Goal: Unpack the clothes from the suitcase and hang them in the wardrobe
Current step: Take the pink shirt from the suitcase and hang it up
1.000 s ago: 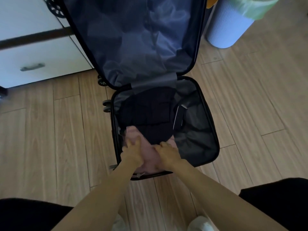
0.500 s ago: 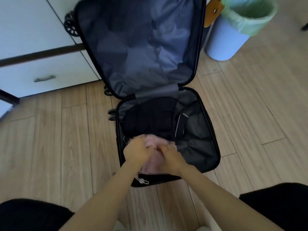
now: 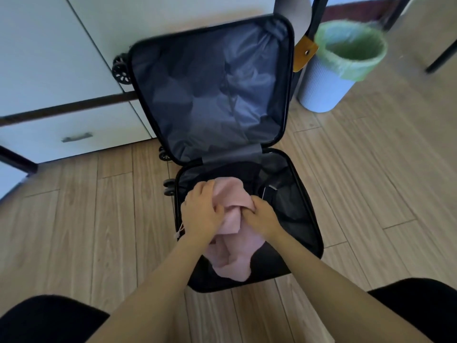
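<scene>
Gripping the pink garment point(image 3: 232, 258) at frame centre: left hand point(image 3: 201, 214) and right hand point(image 3: 263, 216) both clutch cloth.
Its loose lower end may snag the suitcase point(image 3: 314, 219) rim.

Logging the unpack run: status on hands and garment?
Left hand and right hand both grip pink garment, bunched over open suitcase. Dark clothing beneath, not yet out. Nothing seen in the way.
</scene>
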`<state>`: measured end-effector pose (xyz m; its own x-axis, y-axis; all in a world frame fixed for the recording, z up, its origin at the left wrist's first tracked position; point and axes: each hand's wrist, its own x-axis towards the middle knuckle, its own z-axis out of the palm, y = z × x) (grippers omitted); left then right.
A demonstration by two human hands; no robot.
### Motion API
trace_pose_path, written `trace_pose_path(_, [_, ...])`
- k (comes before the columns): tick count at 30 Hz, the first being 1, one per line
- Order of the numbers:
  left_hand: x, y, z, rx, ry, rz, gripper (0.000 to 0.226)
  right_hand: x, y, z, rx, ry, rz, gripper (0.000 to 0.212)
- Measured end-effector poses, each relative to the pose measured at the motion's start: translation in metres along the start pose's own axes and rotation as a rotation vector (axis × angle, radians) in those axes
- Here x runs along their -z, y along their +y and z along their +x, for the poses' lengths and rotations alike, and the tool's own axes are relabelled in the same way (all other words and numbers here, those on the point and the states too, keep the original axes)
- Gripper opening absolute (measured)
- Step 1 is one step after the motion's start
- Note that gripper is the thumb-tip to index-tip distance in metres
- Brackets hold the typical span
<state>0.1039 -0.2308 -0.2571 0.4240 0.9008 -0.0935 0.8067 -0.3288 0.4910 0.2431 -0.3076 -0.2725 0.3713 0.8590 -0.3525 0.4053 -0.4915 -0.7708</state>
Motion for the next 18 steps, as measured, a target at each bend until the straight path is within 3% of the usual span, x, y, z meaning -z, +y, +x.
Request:
trace_pose_path(3, [-0.001,0.008,-0.011,-0.12,0.121,-0.009,0.043,0.007,-0.015,0.008,-0.008,0.027,0.073,0.014])
trace_pose_path(5, [-0.002,0.014,-0.02,-0.235,0.187,-0.077,0.052,0.01,-0.022,0.01,-0.046,0.041,0.091,0.021])
trace_pose_path(7, [-0.004,0.018,-0.029,-0.333,0.088,-0.088,0.077,0.014,-0.026,0.013,-0.092,0.061,0.106,0.024])
trace_pose_path(9, [-0.011,0.019,-0.033,-0.313,-0.156,0.055,0.108,0.017,-0.029,0.014,-0.148,0.076,0.164,0.022])
trace_pose_path(10, [-0.017,0.016,-0.032,-0.279,-0.216,0.142,0.113,0.019,-0.031,0.015,-0.171,0.08,0.212,0.02])
trace_pose_path(12, [-0.023,0.008,-0.026,-0.219,-0.192,0.171,0.093,0.023,-0.033,0.014,-0.206,0.065,0.315,0.021])
trace_pose_path(16, [-0.009,-0.004,-0.004,-0.212,0.009,-0.142,0.03,0.029,-0.03,0.006,-0.165,0.073,0.515,0.024])
trace_pose_path(18, [0.0,-0.007,0.007,-0.14,0.018,-0.145,0.022,0.03,-0.023,0.003,-0.131,0.081,0.564,0.023])
